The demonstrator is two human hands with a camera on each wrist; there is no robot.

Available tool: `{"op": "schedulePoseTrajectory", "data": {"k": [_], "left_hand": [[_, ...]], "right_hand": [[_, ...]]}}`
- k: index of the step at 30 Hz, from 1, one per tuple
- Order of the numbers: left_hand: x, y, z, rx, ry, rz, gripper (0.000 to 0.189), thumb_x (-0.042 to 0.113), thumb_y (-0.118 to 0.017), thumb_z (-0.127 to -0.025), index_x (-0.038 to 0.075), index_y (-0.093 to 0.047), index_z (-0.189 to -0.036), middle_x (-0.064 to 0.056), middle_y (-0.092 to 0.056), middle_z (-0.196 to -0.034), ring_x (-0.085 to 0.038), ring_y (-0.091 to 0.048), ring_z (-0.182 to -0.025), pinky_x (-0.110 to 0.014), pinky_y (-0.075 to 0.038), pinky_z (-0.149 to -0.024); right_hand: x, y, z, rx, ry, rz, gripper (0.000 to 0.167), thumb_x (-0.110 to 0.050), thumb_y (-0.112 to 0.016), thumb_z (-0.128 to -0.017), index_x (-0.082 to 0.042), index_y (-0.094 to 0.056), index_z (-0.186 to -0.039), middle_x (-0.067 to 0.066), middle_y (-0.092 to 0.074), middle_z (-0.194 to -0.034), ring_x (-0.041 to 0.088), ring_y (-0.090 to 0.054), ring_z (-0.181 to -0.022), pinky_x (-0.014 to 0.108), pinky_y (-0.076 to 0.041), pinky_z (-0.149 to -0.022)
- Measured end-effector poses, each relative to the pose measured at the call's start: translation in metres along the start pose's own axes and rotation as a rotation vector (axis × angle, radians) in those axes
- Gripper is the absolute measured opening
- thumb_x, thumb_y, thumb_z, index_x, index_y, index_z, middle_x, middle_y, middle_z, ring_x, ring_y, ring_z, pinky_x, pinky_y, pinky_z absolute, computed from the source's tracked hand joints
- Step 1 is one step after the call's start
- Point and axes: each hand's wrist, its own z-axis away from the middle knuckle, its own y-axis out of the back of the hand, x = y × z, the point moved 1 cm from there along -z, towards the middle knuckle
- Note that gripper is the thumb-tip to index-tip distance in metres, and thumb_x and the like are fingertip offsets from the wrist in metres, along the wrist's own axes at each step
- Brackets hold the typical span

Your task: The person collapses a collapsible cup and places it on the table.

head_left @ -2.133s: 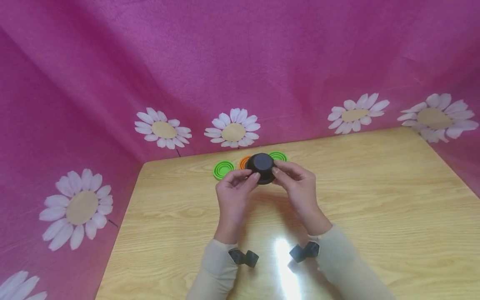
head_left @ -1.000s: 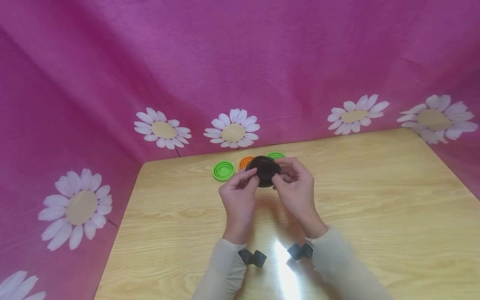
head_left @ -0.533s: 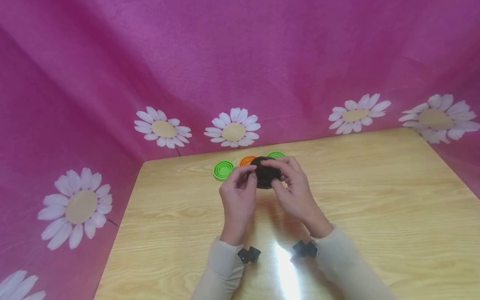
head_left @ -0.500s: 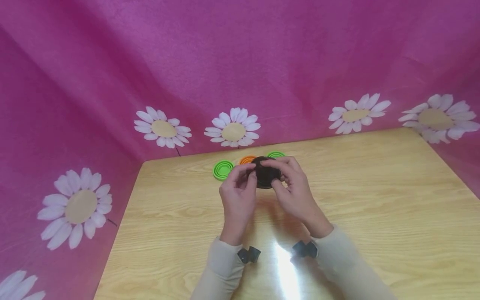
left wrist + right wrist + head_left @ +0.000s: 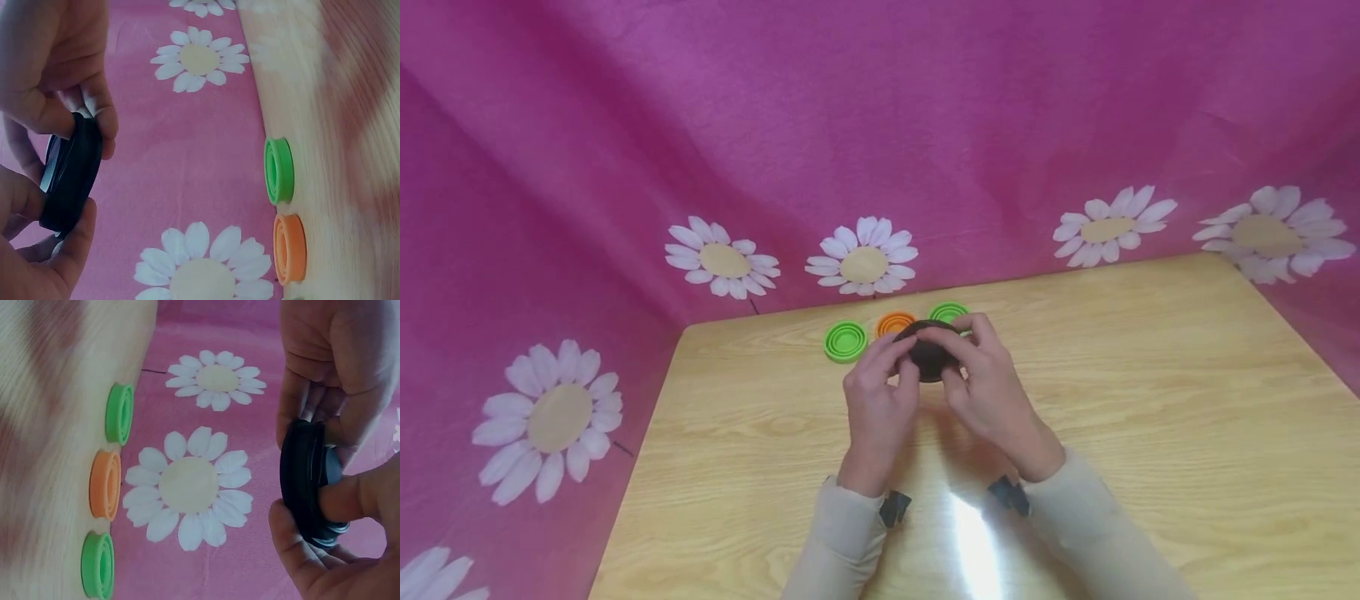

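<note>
A black collapsible cup (image 5: pixel 931 360) is held above the table, between both hands. My left hand (image 5: pixel 877 408) pinches its left rim with thumb and fingers. On the other side my right hand (image 5: pixel 1000 396) grips the rim, its index finger reaching across the top. Seen side-on in the left wrist view, the black cup (image 5: pixel 76 172) is a thick, squat disc. In the right wrist view the same cup (image 5: pixel 303 475) shows its outer ring, with folded rings and a small base bulging out on one side.
Along the table's back edge sit a green collapsed cup (image 5: pixel 846 342), an orange one (image 5: pixel 892 322) and another green one (image 5: pixel 947 312), partly behind the hands. A pink flowered cloth (image 5: pixel 985 150) hangs behind the wooden table (image 5: pixel 1150 400).
The black cup stood expanded with its base up at first; it has been turned over and flattened. My fingers have moved in over its top, and the hands have drawn slightly closer.
</note>
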Motion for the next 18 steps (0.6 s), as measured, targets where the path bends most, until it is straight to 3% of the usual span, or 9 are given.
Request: {"op": "schedulePoseTrajectory", "data": {"k": [3,6,8,12,18], "left_hand": [[-0.004,0.004,-0.001,-0.005,0.137,0.173,0.024,-0.004,-0.062,-0.093,0.002,-0.077,-0.111,-0.009,-0.073,-0.112,-0.017,-0.07,-0.094,-0.028,-0.06,-0.08],[-0.007,0.007,-0.004,0.029,0.305,0.45,0.022,-0.009,-0.066,-0.09,-0.002,-0.076,-0.108,-0.014,-0.074,-0.104,-0.021,-0.071,-0.091,-0.034,-0.062,-0.079],[-0.009,0.009,-0.006,0.056,0.391,0.607,0.022,-0.012,-0.069,-0.087,-0.007,-0.073,-0.108,-0.019,-0.073,-0.102,-0.024,-0.072,-0.092,-0.038,-0.062,-0.079],[-0.008,0.011,-0.01,0.063,0.488,0.751,0.031,-0.015,-0.072,-0.083,-0.011,-0.067,-0.113,-0.024,-0.072,-0.106,-0.03,-0.071,-0.1,-0.042,-0.061,-0.08],[-0.017,0.014,-0.011,-0.012,0.615,0.741,0.042,0.001,-0.078,-0.087,0.001,-0.065,-0.127,-0.02,-0.073,-0.109,-0.029,-0.072,-0.1,-0.038,-0.059,-0.087]], "right_hand": [[0.002,0.005,-0.002,-0.048,-0.123,-0.284,0.049,0.019,-0.057,-0.081,-0.004,-0.072,-0.122,0.013,-0.062,-0.115,0.023,-0.063,-0.102,0.035,-0.061,-0.08],[0.007,0.013,-0.005,-0.06,-0.263,-0.61,0.051,0.023,-0.06,-0.081,0.003,-0.065,-0.128,0.017,-0.068,-0.118,0.022,-0.069,-0.098,0.037,-0.061,-0.081],[0.011,0.016,-0.006,-0.062,-0.317,-0.731,0.053,0.022,-0.063,-0.082,0.007,-0.059,-0.133,0.021,-0.069,-0.117,0.024,-0.072,-0.093,0.039,-0.062,-0.08],[0.015,0.017,-0.007,-0.051,-0.354,-0.763,0.055,0.02,-0.064,-0.084,0.007,-0.054,-0.136,0.025,-0.07,-0.111,0.024,-0.074,-0.085,0.04,-0.062,-0.079],[0.015,0.014,-0.007,-0.013,-0.365,-0.76,0.053,0.021,-0.063,-0.085,0.007,-0.053,-0.135,0.029,-0.067,-0.117,0.024,-0.074,-0.09,0.04,-0.06,-0.083]]}}
